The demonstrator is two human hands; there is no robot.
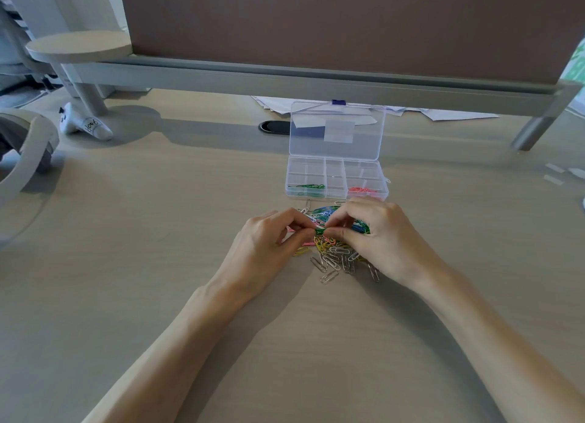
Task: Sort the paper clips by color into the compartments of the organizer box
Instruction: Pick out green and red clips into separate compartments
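Note:
A pile of mixed paper clips [332, 251] in silver, yellow, pink, green and blue lies on the desk just in front of the clear organizer box [336, 163], whose lid stands open. Green clips [311, 186] lie in the box's near left compartment and pink clips [361, 189] in its near right one. My left hand [269, 248] and my right hand [383, 235] meet over the pile. Both pinch at a green clip [319, 231] between their fingertips. My right hand also holds several green clips [361, 226] under its fingers.
A grey shelf rail [316, 77] and brown partition stand behind the box, with loose papers [459, 114] under the rail. A dark cable port [273, 127] sits left of the lid. A white headset [25, 150] and a white controller [85, 123] lie at the far left.

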